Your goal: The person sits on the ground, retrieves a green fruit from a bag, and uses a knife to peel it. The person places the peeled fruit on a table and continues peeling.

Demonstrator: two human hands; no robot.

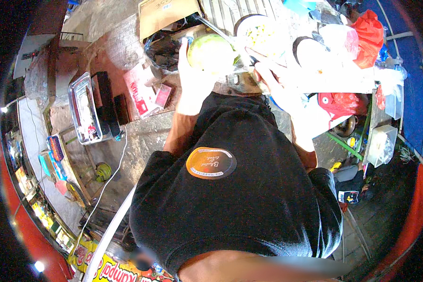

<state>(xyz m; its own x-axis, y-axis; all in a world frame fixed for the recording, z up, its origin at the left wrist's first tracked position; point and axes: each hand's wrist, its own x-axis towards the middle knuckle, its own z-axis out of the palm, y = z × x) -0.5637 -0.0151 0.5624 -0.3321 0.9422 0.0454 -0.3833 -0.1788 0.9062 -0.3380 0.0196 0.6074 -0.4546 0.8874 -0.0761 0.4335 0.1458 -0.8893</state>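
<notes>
My left hand holds a round, pale green vegetable, apparently a cabbage, from its left side. Strong light washes out its near face. My right hand is closed, just right of the cabbage, around the dark handle of what looks like a knife. A long grey blade runs from that hand's direction past the far side of the cabbage; glare hides where blade and handle join. Beyond my right hand stands a white bowl with chopped yellow-green pieces in it.
An opened cardboard box and a black plastic bag lie behind my left hand. Red-and-white packs and a metal tray stand leftward. Red plastic bags are at right. A person is low at right.
</notes>
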